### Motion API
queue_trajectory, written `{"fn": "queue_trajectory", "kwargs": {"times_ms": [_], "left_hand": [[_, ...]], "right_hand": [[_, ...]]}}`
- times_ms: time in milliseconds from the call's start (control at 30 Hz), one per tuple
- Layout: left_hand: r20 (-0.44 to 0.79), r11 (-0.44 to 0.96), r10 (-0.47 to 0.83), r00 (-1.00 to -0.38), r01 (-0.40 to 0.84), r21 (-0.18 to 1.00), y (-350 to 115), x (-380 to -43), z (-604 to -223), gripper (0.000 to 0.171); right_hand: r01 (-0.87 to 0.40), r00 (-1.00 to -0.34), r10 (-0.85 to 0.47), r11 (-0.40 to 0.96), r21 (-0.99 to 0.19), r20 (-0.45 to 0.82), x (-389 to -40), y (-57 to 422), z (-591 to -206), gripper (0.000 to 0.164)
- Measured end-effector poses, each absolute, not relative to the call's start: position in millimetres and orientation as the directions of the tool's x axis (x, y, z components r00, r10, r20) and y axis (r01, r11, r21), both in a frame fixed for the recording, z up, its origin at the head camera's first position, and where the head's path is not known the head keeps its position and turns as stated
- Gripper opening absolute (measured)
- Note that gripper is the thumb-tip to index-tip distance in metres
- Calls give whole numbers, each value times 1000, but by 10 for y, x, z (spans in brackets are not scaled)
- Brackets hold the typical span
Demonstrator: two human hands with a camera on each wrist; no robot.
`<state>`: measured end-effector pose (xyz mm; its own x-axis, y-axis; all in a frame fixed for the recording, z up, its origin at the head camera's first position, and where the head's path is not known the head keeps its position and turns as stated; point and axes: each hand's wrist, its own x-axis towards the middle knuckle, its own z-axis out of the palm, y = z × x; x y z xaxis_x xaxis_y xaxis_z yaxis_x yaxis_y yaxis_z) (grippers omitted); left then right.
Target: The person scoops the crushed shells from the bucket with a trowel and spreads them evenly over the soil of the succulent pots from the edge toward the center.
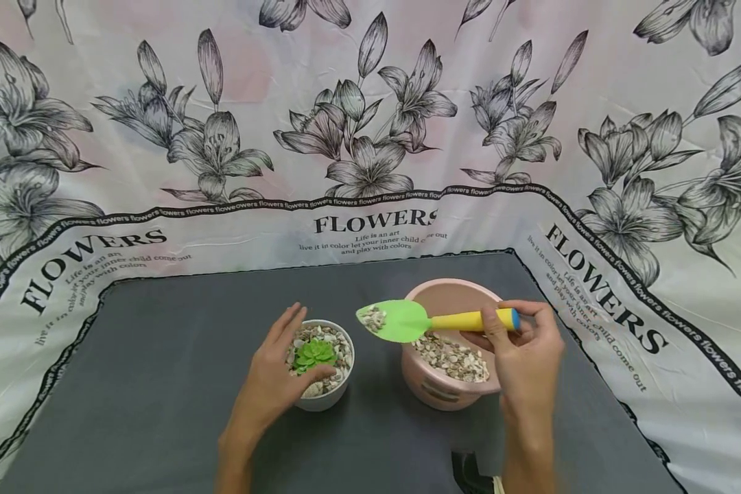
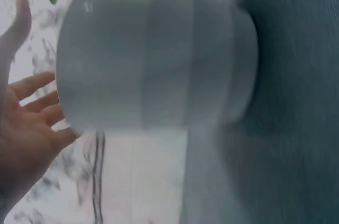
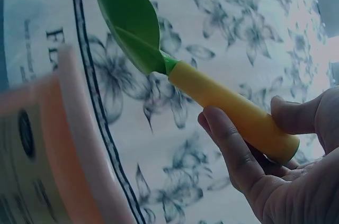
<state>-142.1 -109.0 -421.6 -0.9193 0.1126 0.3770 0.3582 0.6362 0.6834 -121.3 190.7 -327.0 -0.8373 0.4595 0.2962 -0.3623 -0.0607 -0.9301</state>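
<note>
In my right hand (image 1: 529, 353) I hold a small trowel (image 1: 404, 321) by its yellow handle, thumb and fingers round it near the blue end. Its green blade points left and carries a little heap of pale pebbles (image 1: 373, 318) at the tip. Below it stands a pink bucket (image 1: 435, 394), partly filled with similar pebbles (image 1: 453, 360). A white pot (image 1: 322, 403) to its left holds a green succulent (image 1: 314, 355) ringed by pebbles. My left hand (image 1: 273, 367) is spread about the pot's left rim, fingers fairly straight and thumb reaching over the pebbles.
Pot and bucket stand side by side on a dark grey table (image 1: 148, 357). A white cloth (image 1: 241, 237) with printed flowers and lettering rises behind and at both sides. By my right wrist, a black curved piece (image 1: 466, 473) shows at the lower edge.
</note>
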Motion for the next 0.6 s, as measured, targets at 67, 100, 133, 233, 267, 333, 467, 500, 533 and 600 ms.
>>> {"fn": "queue_trajectory", "kwargs": {"times_ms": [67, 100, 133, 233, 267, 333, 467, 500, 533, 600], "left_hand": [[290, 617, 115, -950, 297, 729, -1214, -1426, -4253, 110], [247, 603, 119, -962, 268, 751, -1270, -1430, -4275, 114], [204, 583, 126, -971, 239, 777, -1327, -1430, -4301, 119], [105, 536, 163, -981, 177, 825, -1461, -1436, -4376, 131], [92, 528, 182, -979, 176, 831, -1494, -1440, -4403, 134], [61, 518, 211, -976, 165, 839, -1537, -1444, -4451, 137], [27, 527, 218, -975, 142, 838, -1569, -1458, -4505, 139], [27, 526, 212, -977, 138, 839, -1571, -1462, -4512, 140], [30, 527, 204, -978, 136, 839, -1575, -1465, -4516, 141], [46, 536, 190, -981, 143, 832, -1585, -1466, -4512, 142]], "right_hand": [[-335, -858, 422, -25, -942, 294, -1227, 1787, -3284, 18], [-322, -866, 404, 3, -947, 295, -1231, 1729, -3294, 20], [-310, -873, 386, 31, -950, 298, -1240, 1662, -3309, 22], [-269, -892, 346, 117, -956, 293, -1280, 1479, -3366, 28], [-259, -898, 333, 132, -957, 289, -1299, 1423, -3393, 30], [-247, -906, 311, 166, -955, 288, -1349, 1315, -3452, 31], [-227, -918, 267, 247, -942, 291, -1432, 1106, -3561, 32], [-228, -921, 253, 266, -937, 296, -1448, 1056, -3583, 33], [-230, -924, 237, 281, -932, 299, -1460, 1006, -3600, 34], [-240, -928, 205, 304, -922, 310, -1477, 918, -3630, 36]]}}
